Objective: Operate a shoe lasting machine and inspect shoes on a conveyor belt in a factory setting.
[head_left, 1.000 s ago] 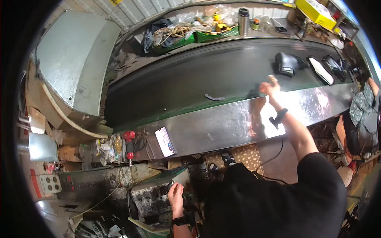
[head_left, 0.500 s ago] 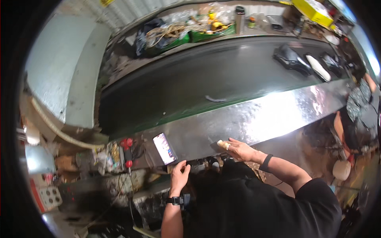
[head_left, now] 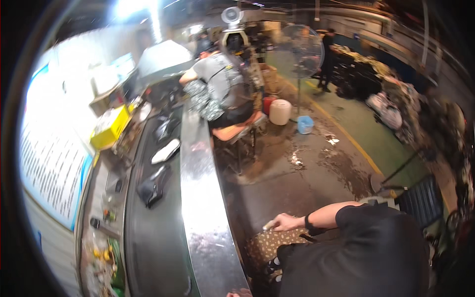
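My right hand [head_left: 285, 222] is closed around a small cream-coloured piece [head_left: 268, 226], whose kind I cannot make out. It hovers to the right of the shiny metal ledge [head_left: 205, 208], over a brown spotted surface [head_left: 267, 245]. At the bottom edge, only a sliver of my left hand [head_left: 240, 293] shows, by the ledge; its fingers are mostly cut off. Left of the ledge runs a dark conveyor belt [head_left: 153, 237]. On it lie a black shoe-like part [head_left: 154, 187], a white shoe-like piece [head_left: 166, 151] and another dark part [head_left: 167, 128] farther along.
A person in grey [head_left: 222, 79] sits on a stool at the belt's far end. Beyond stand a fan [head_left: 299, 52], a whitish drum [head_left: 280, 112] and a blue bucket [head_left: 305, 124]. A yellow box [head_left: 110, 127] rests on the left shelf. A dark chair [head_left: 420, 202] stands right.
My view has swung right, along the belt and toward the floor. My right hand, with the cream piece, has come away from the ledge. My left hand has nearly left the picture.
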Demonstrator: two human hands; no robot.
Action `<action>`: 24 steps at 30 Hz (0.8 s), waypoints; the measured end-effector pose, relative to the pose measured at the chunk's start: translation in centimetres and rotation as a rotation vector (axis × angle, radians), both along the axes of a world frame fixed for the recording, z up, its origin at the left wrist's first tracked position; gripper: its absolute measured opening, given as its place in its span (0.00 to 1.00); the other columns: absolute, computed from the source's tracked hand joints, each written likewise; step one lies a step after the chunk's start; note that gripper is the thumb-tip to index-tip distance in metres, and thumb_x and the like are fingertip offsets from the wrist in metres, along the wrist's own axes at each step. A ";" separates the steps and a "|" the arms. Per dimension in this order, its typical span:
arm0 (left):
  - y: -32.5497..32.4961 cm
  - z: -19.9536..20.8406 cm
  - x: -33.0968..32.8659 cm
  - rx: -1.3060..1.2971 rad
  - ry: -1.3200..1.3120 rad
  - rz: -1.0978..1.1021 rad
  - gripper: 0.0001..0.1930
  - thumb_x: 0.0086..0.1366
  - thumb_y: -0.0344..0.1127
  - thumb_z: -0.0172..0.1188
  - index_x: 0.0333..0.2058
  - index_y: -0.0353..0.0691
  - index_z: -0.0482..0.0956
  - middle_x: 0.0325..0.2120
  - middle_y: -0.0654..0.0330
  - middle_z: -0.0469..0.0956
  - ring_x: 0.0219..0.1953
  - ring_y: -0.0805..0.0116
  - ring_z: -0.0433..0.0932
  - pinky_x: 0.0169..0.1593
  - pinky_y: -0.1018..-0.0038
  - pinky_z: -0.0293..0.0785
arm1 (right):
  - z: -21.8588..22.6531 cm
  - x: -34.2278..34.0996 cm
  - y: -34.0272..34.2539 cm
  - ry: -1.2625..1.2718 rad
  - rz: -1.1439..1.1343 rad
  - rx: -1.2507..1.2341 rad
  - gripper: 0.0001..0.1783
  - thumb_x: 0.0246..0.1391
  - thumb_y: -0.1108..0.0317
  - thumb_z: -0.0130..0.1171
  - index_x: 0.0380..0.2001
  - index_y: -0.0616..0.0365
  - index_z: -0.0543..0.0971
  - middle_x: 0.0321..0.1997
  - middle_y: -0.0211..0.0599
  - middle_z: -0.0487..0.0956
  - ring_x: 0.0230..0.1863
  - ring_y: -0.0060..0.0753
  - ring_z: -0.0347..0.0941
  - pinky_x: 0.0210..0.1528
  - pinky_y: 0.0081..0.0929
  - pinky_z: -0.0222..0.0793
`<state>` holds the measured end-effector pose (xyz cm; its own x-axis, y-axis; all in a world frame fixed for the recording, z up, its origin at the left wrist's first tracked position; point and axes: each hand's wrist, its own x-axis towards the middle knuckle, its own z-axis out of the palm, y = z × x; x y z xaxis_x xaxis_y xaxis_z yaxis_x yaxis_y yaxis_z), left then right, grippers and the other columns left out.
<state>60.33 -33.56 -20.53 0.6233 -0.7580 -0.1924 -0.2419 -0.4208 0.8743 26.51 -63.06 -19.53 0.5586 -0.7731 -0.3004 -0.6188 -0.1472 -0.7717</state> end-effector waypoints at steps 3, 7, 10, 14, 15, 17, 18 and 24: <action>-3.0 2.4 -2.5 -0.005 -0.013 -0.122 0.22 0.66 0.44 0.60 0.49 0.29 0.79 0.46 0.41 0.80 0.50 0.47 0.78 0.56 0.63 0.72 | 1.9 -7.5 3.5 0.185 -0.177 -0.041 0.24 0.50 0.69 0.53 0.52 0.48 0.82 0.53 0.40 0.82 0.51 0.44 0.80 0.57 0.34 0.72; -3.2 2.0 -2.5 -0.021 -0.020 -0.214 0.22 0.66 0.43 0.59 0.49 0.30 0.79 0.47 0.42 0.80 0.50 0.47 0.78 0.55 0.63 0.72 | -3.6 -16.2 9.1 0.294 -0.579 -0.089 0.28 0.47 0.70 0.48 0.53 0.48 0.81 0.53 0.43 0.81 0.54 0.49 0.77 0.59 0.37 0.71; -2.3 1.1 -2.0 0.009 -0.077 -0.208 0.21 0.66 0.43 0.59 0.49 0.30 0.79 0.46 0.42 0.80 0.50 0.47 0.78 0.56 0.62 0.72 | 0.7 -15.0 10.7 0.385 -0.736 0.262 0.25 0.51 0.68 0.47 0.52 0.48 0.82 0.40 0.45 0.85 0.32 0.40 0.82 0.43 0.37 0.77; -1.7 0.6 -2.2 0.015 -0.086 -0.206 0.21 0.66 0.43 0.59 0.49 0.30 0.79 0.47 0.42 0.80 0.51 0.46 0.78 0.56 0.62 0.72 | -2.0 -14.4 9.0 0.379 -0.615 0.250 0.26 0.51 0.68 0.48 0.55 0.48 0.80 0.35 0.44 0.85 0.23 0.35 0.79 0.31 0.33 0.77; -1.5 0.9 -2.4 0.046 -0.069 -0.183 0.21 0.66 0.43 0.58 0.49 0.30 0.79 0.46 0.42 0.80 0.51 0.46 0.78 0.57 0.62 0.72 | -1.8 -13.4 7.9 0.327 -0.581 0.267 0.26 0.51 0.68 0.48 0.55 0.49 0.79 0.36 0.45 0.85 0.24 0.35 0.79 0.31 0.34 0.77; -1.8 1.1 -2.5 0.072 -0.080 -0.190 0.22 0.66 0.44 0.58 0.49 0.29 0.79 0.47 0.42 0.80 0.51 0.46 0.77 0.57 0.62 0.71 | -0.8 -11.6 5.9 0.233 -0.546 0.272 0.28 0.51 0.68 0.48 0.58 0.46 0.78 0.38 0.44 0.85 0.25 0.35 0.80 0.36 0.32 0.77; -1.9 0.9 -2.5 0.101 -0.088 -0.184 0.23 0.66 0.45 0.58 0.49 0.29 0.79 0.48 0.41 0.79 0.52 0.46 0.77 0.58 0.62 0.70 | -4.6 -11.2 4.6 0.196 -0.499 0.082 0.29 0.51 0.68 0.48 0.58 0.44 0.78 0.38 0.43 0.85 0.25 0.33 0.80 0.39 0.32 0.77; -3.7 2.6 -5.0 0.269 -0.154 -0.127 0.26 0.66 0.47 0.58 0.53 0.30 0.77 0.51 0.40 0.77 0.56 0.45 0.74 0.61 0.61 0.67 | -3.0 -8.5 -3.5 0.032 -0.193 0.090 0.30 0.50 0.64 0.50 0.60 0.44 0.76 0.26 0.40 0.83 0.27 0.31 0.81 0.37 0.33 0.77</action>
<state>55.34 -37.23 -17.93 0.5644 -0.7662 -0.3072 -0.4279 -0.5898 0.6848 17.98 -66.52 -22.50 0.3920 -0.8341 -0.3880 -0.6534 0.0444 -0.7557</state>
